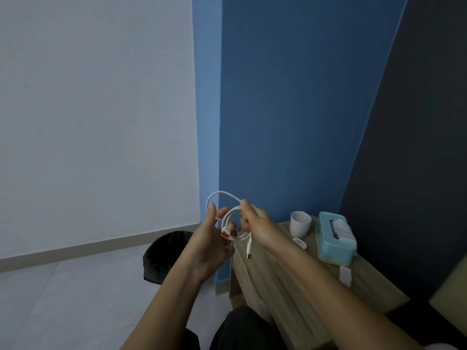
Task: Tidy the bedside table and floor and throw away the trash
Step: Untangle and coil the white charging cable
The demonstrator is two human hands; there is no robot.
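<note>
A white charging cable (228,218) is wound into loops in the air between both hands, above the left end of the wooden bedside table (278,281). My left hand (211,245) holds the coil near its orange-tipped plug. My right hand (257,223) pinches the top of the loops, and the other plug dangles below it. A black-lined trash bin (164,253) stands on the floor to the left of the table, partly hidden by my left forearm.
On the table stand a white cup (300,223), a teal tissue box (334,238), a small white charger (300,243) and a white piece (345,275) near the table's right edge. Blue wall lies behind, pale tiled floor to the left, my dark-trousered knees below.
</note>
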